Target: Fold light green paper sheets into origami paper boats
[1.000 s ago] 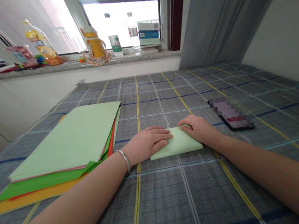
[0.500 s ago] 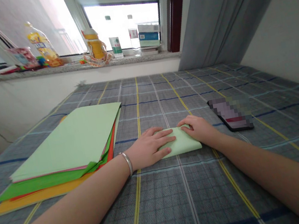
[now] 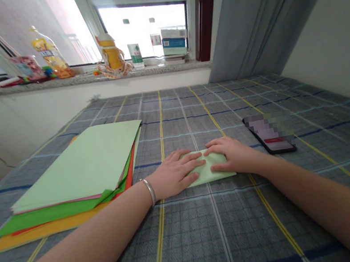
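On the checked cloth [image 3: 194, 240], the left hand [image 3: 172, 174] and right hand [image 3: 233, 154] press a folded pale green paper [image 3: 205, 177] between them, fingers [image 3: 193, 156] spread flat. If either hand slips or lifts, the fold could spring open or skew, since the cloth looks soft. The bangle [image 3: 150, 190] sits near the coloured paper stack [image 3: 76, 166] and might snag it, while a phone [image 3: 270, 134] lies just right, within a careless reach.
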`<state>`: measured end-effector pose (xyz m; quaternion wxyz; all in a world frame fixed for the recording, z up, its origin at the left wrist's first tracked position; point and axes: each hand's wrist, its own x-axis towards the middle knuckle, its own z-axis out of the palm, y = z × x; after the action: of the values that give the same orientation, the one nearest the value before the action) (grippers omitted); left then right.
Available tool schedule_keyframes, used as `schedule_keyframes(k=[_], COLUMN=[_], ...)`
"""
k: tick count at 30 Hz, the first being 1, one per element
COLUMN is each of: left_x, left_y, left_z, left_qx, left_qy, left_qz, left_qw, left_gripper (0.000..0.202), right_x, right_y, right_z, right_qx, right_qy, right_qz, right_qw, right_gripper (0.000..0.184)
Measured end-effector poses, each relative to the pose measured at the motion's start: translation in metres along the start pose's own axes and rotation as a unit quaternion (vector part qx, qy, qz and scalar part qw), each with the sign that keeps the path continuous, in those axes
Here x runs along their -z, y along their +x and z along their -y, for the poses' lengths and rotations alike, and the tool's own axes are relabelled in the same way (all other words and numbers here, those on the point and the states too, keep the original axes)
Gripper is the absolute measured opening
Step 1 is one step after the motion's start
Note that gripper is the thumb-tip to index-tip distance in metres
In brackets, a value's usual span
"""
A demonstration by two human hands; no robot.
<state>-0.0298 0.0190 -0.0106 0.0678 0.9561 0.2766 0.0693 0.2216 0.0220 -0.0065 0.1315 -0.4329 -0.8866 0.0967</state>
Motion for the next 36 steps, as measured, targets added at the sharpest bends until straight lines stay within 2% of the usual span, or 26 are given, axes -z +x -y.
schedule_keyframes(k=[4,12,20,25,30,36], left_x=[-0.001,0.000,-0.001,-0.001,-0.002,0.002], left_y=[0.000,0.001,0.001,0.002,0.002,0.003], left_z=[0.000,-0.006,-0.004,-0.008,-0.012,-0.012], left_qx=[0.000,0.018,0.010,0.020,0.031,0.034], left_qy=[0.002,0.033,0.022,0.023,0.026,0.010], left_qz=[-0.001,0.016,-0.003,-0.010,-0.023,-0.007], left_qw=[1.000,0.999,1.000,0.999,0.999,0.999], left_gripper=[0.043,0.045,0.052,0.053,0.054,0.059], right_x=[-0.002,-0.003,-0.007,-0.010,-0.011,-0.011], right_y=[-0.001,-0.002,-0.004,-0.004,-0.004,-0.004], right_z=[0.004,0.009,0.016,0.027,0.032,0.028], right_qx=[-0.002,-0.010,-0.023,-0.054,-0.054,-0.052], right_qy=[-0.042,-0.061,-0.079,-0.087,-0.086,-0.087], right_qz=[0.004,0.003,-0.011,-0.022,-0.033,-0.018], right_qw=[0.999,0.998,0.997,0.994,0.994,0.995], right_gripper=[0.051,0.070,0.072,0.072,0.073,0.075])
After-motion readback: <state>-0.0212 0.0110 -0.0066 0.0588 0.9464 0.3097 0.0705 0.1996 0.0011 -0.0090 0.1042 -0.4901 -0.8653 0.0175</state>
